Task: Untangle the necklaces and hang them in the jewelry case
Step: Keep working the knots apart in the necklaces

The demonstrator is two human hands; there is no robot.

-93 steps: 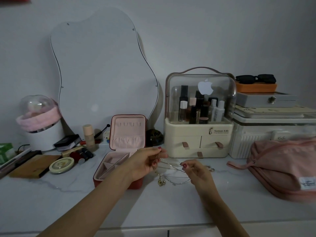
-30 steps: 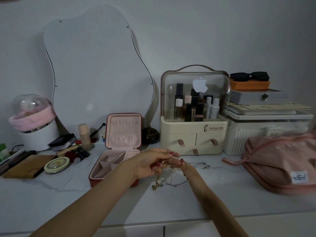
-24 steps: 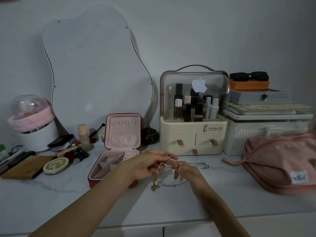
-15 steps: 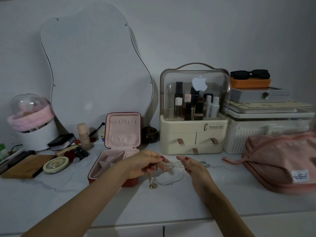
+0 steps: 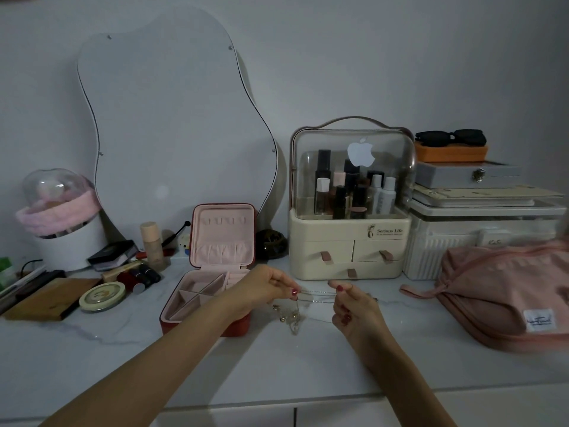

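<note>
Necklaces [image 5: 295, 306] hang in a tangle just above the counter [image 5: 308, 365], their fine chains drawn taut between two hands; the stretched run lies roughly left to right, level with the counter's front edge, while gold pendants and slack loops droop below the left end and seem to touch the marble. The left hand [image 5: 264, 292] pinches one end of the chains between thumb and fingertips; the right hand [image 5: 351, 306] pinches the other end, fingers curled, the two hands near but apart. The jewelry case [image 5: 212, 282] stands open just beside the left hand, on its far-left side, its lid upright and its row of hooks facing the person; the left hand is clearly the nearer, so any freed chain would most likely travel leftward and up to those hooks. Nothing hangs on the hooks yet, as far as can be seen. Behind the hands, a cream cosmetics organizer [image 5: 351, 241] reads "Serious Life" and carries a white apple logo sticker [image 5: 360, 152] on its clear dome; a pink pouch [image 5: 505, 291] at right bears a small white label, its script too blurred to read.
</note>
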